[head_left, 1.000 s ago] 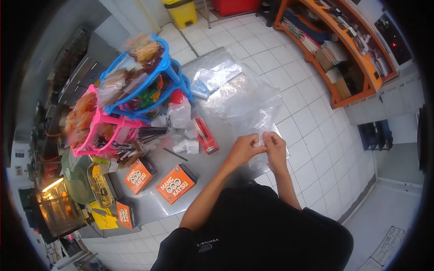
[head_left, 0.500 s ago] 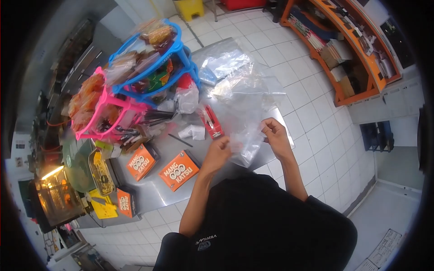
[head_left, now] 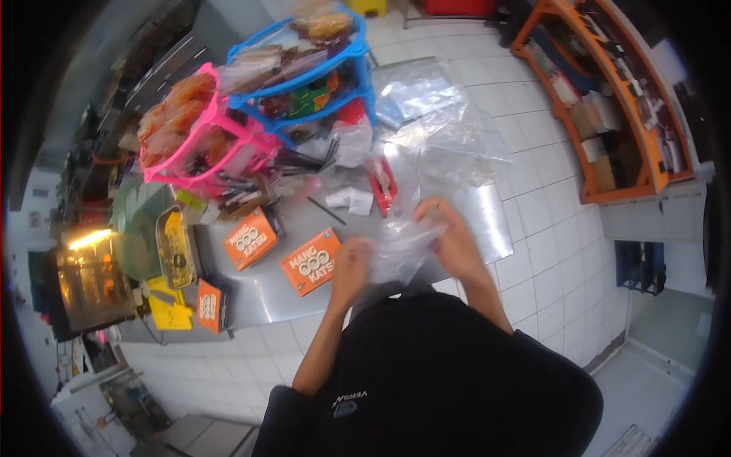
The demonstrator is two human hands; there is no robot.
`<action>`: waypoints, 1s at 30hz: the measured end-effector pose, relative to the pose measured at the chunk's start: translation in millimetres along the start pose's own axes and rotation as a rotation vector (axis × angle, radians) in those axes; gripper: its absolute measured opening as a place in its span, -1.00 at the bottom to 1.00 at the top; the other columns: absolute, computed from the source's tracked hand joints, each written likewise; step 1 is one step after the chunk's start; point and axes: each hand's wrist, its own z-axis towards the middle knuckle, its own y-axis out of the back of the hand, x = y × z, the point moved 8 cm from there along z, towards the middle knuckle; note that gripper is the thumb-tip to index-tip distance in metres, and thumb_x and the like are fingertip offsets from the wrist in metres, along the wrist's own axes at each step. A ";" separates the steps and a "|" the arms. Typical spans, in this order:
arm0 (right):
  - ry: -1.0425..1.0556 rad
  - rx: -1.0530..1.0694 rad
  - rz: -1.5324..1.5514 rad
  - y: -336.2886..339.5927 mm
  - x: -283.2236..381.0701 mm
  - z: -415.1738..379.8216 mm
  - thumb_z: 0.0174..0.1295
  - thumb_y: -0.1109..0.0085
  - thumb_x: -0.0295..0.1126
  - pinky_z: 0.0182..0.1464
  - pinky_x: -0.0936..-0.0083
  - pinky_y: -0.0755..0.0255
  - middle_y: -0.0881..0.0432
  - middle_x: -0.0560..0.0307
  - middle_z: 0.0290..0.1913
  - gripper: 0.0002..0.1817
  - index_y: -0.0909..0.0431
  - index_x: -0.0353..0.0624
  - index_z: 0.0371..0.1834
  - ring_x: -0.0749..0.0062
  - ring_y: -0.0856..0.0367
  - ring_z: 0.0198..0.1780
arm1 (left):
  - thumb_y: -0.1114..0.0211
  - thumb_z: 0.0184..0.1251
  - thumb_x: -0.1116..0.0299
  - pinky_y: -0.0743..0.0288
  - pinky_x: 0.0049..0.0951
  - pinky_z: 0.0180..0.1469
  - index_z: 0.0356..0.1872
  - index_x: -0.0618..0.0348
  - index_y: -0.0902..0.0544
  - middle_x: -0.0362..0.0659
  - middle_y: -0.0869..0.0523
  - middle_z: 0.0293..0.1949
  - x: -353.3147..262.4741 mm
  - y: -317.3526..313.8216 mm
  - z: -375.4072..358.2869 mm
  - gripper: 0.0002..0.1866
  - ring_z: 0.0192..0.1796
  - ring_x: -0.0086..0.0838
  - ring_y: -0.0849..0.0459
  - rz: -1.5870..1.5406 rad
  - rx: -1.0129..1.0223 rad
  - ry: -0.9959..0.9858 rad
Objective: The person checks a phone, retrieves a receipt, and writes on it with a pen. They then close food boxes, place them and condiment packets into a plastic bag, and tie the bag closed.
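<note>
A clear plastic bag (head_left: 400,251) is stretched between my two hands, close to my body at the table's near edge. My left hand (head_left: 352,268) is closed on its left side, slightly blurred. On the other side, my right hand (head_left: 454,238) pinches the upper right part of the bag. Just beyond the bag lies a red stapler (head_left: 382,188). An orange Mang Katsu box (head_left: 312,261) sits right beside my left hand, and a second orange box (head_left: 253,238) stands farther left. More clear plastic bags (head_left: 449,129) are spread over the far end of the table.
A blue tiered basket (head_left: 304,80) and a pink basket (head_left: 209,145), both filled with packets, stand at the back left. A metal tray with yellow food (head_left: 177,251), a yellow board (head_left: 169,311) and a third box (head_left: 209,306) occupy the left. An orange shelf (head_left: 609,107) stands beyond the table.
Both hands have drawn the clear bag away from the flat bags and nearer to my body, where it is now bunched. My view has shifted, so the table's things appear farther right.
</note>
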 end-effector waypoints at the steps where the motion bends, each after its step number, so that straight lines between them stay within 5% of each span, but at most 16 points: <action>1: 0.150 0.052 -0.396 -24.0 12.5 -19.6 0.33 -0.08 -0.47 -0.08 0.32 -0.55 -0.62 0.15 -0.19 -0.81 -0.49 -0.17 -0.02 0.23 -0.67 -0.15 | -0.03 0.65 0.25 -0.51 -0.49 -0.38 -0.16 0.15 -0.49 -0.29 -0.48 -0.40 19.7 29.7 -4.4 -0.80 -0.38 -0.57 -0.52 -0.300 -0.170 0.157; 2: 0.109 0.166 -0.535 -42.7 9.8 -34.8 0.29 -0.13 -0.49 -0.12 0.43 -0.53 -0.57 0.17 -0.24 -0.82 -0.47 -0.16 -0.06 0.37 -0.61 -0.20 | 0.00 0.66 0.23 -0.53 -0.45 -0.41 -0.19 0.13 -0.48 -0.28 -0.49 -0.39 35.4 42.4 -4.5 -0.78 -0.35 -0.52 -0.57 -0.601 -0.310 0.315; 3: 0.061 0.260 -0.677 -56.0 5.9 -44.6 0.26 -0.18 -0.50 -0.16 0.53 -0.50 -0.53 0.20 -0.30 -0.81 -0.46 -0.15 -0.09 0.51 -0.55 -0.25 | 0.01 0.66 0.23 -0.47 -0.50 -0.45 -0.25 0.11 -0.43 -0.30 -0.45 -0.44 0.7 62.7 -6.2 -0.77 -0.39 -0.53 -0.55 -0.556 -0.347 0.204; 6: 0.110 -0.327 -0.727 1.2 -59.6 -21.9 0.22 -0.20 -0.53 -0.24 0.53 -0.42 -0.54 0.11 -0.33 -0.80 -0.44 -0.18 -0.13 0.42 -0.57 -0.29 | 0.00 0.63 0.24 -0.32 -0.60 -0.50 -0.40 0.15 -0.41 -0.31 -0.42 -0.56 -101.9 88.8 -38.4 -0.68 -0.45 -0.53 -0.55 -0.449 -0.472 -0.045; 9: 0.504 -0.377 -0.614 -47.5 -20.8 -37.2 0.24 -0.18 -0.54 -0.26 0.50 -0.41 -0.57 0.03 -0.32 -0.83 -0.43 -0.21 -0.15 0.32 -0.59 -0.30 | -0.03 0.62 0.26 -0.38 -0.54 -0.43 -0.41 0.23 -0.53 -0.27 -0.53 -0.51 -81.1 88.8 -65.0 -0.65 -0.48 -0.52 -0.53 0.335 -0.339 -0.654; 11: 0.781 -0.181 -0.552 -132.1 37.6 -118.9 0.28 -0.13 -0.57 -0.22 0.44 -0.46 -0.57 -0.04 -0.32 -0.87 -0.43 -0.21 -0.15 0.23 -0.61 -0.29 | -0.06 0.60 0.32 -0.43 -0.49 -0.35 -0.35 0.29 -0.60 -0.23 -0.60 -0.45 15.6 152.8 -77.2 -0.69 -0.44 -0.51 -0.54 0.347 -0.506 -0.533; 12: 0.793 -0.186 -0.656 -135.3 3.8 -124.7 0.33 -0.07 -0.57 -0.11 0.28 -0.52 -0.57 -0.02 -0.36 -0.85 -0.48 -0.21 -0.06 0.10 -0.61 -0.31 | -0.08 0.59 0.35 -0.45 -0.47 -0.30 -0.33 0.32 -0.64 -0.21 -0.63 -0.42 44.5 185.9 -71.1 -0.70 -0.42 -0.51 -0.55 0.339 -0.593 -0.486; 13: 0.482 -0.168 -0.723 -108.7 -55.0 -101.1 0.33 -0.08 -0.55 -0.04 0.24 -0.50 -0.58 -0.04 -0.29 -0.79 -0.48 -0.21 0.01 0.07 -0.61 -0.23 | -0.15 0.54 0.39 -0.48 -0.43 -0.21 -0.26 0.34 -0.66 -0.16 -0.68 -0.35 57.3 238.4 -81.2 -0.77 -0.32 -0.46 -0.59 -0.009 -0.655 -0.105; 15: -0.148 -0.115 -0.807 -60.3 -171.6 -77.3 0.32 -0.11 -0.52 0.11 0.16 -0.46 -0.62 -0.07 -0.15 -0.68 -0.48 -0.21 0.14 0.01 -0.62 -0.07 | -0.20 0.53 0.41 -0.47 -0.45 -0.19 -0.23 0.36 -0.68 -0.17 -0.69 -0.30 -5.7 264.6 -106.4 -0.80 -0.27 -0.51 -0.59 0.000 -0.797 -0.218; 16: 0.010 0.092 -1.076 -116.9 -129.3 -92.9 0.31 -0.18 -0.41 0.28 0.11 -0.33 -0.55 -0.20 0.16 -0.49 -0.40 -0.22 0.34 -0.01 -0.49 0.25 | -0.23 0.49 0.43 -0.47 -0.44 -0.21 -0.23 0.34 -0.68 -0.17 -0.69 -0.32 -24.3 265.2 -107.1 -0.84 -0.28 -0.49 -0.59 0.013 -0.795 -0.258; 19: 0.371 0.199 -0.760 -203.6 -33.2 -136.8 0.30 -0.19 -0.40 0.40 0.10 -0.19 -0.36 -0.29 0.38 -0.42 -0.34 -0.23 0.39 -0.02 -0.27 0.45 | -0.33 0.35 0.51 -0.46 -0.39 -0.26 -0.24 0.26 -0.69 -0.16 -0.67 -0.36 -51.1 254.8 -128.9 -0.95 -0.33 -0.41 -0.60 0.141 -0.616 -0.411; 21: 0.542 0.162 -0.750 -246.5 11.2 -151.2 0.31 -0.18 -0.41 0.17 0.15 -0.41 -0.56 -0.30 0.05 -0.46 -0.35 -0.24 0.36 -0.04 -0.52 0.22 | -0.39 0.22 0.58 -0.45 -0.36 -0.29 -0.23 0.19 -0.71 -0.14 -0.64 -0.39 -62.9 249.1 -142.5 -0.88 -0.36 -0.33 -0.60 0.341 -0.354 -0.626; 23: 0.437 0.200 -0.863 -278.1 -6.0 -136.8 0.32 -0.17 -0.42 0.06 0.15 -0.51 -0.67 -0.28 -0.10 -0.49 -0.36 -0.24 0.34 -0.03 -0.67 0.08 | -0.41 0.06 0.62 -0.45 -0.26 -0.29 -0.22 0.13 -0.72 -0.10 -0.63 -0.35 -70.7 253.1 -154.6 -0.76 -0.36 -0.18 -0.60 0.342 -0.177 -0.564; 25: 0.010 0.280 -1.074 -289.0 -67.4 -113.6 0.33 -0.15 -0.43 0.07 0.11 -0.49 -0.68 -0.22 -0.08 -0.51 -0.38 -0.22 0.33 0.00 -0.70 0.03 | -0.40 0.06 0.63 -0.45 -0.23 -0.28 -0.22 0.14 -0.72 -0.11 -0.62 -0.34 -73.4 257.2 -162.1 -0.76 -0.34 -0.16 -0.61 0.396 -0.082 -0.620; 28: 0.346 -0.039 -0.720 -286.9 -12.7 -138.6 0.36 -0.09 -0.43 -0.16 0.11 -0.54 -0.69 -0.17 -0.33 -0.63 -0.42 -0.22 0.22 -0.11 -0.72 -0.24 | -0.18 0.08 0.74 -0.46 -0.17 0.01 -0.04 0.24 -0.61 0.05 -0.56 -0.19 -23.9 303.7 -163.9 -0.62 -0.05 0.01 -0.59 0.490 -0.221 -0.516; 30: 0.493 -0.042 -0.938 -300.5 -39.5 -135.5 0.38 -0.04 -0.45 -0.17 0.11 -0.53 -0.69 -0.19 -0.32 -0.70 -0.43 -0.22 0.15 -0.16 -0.69 -0.24 | -0.10 0.08 0.74 -0.43 -0.20 0.10 -0.05 0.31 -0.55 0.09 -0.56 -0.14 16.8 329.6 -164.9 -0.64 0.00 0.01 -0.57 0.488 -0.346 -0.431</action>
